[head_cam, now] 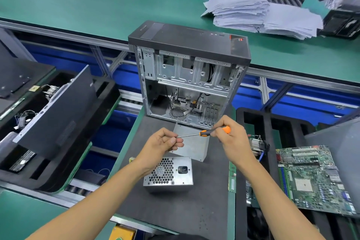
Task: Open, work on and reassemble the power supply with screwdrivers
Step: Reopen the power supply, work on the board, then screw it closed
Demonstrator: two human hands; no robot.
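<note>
My right hand (231,134) grips the orange handle of the screwdriver (202,133), and my left hand (164,142) pinches its metal tip between thumb and fingers. Both hover over the grey mat on the desk (175,212). Just below them the power supply (168,174) lies with its fan grille and socket facing me, a bent metal cover (194,147) behind it. Beyond stands the open computer case (190,76). A motherboard (313,179) lies to my right, paper stacks (259,15) on the far green bench.

One head-worn wide-angle view looks forward and down, close over the dark work mat (175,210).
</note>
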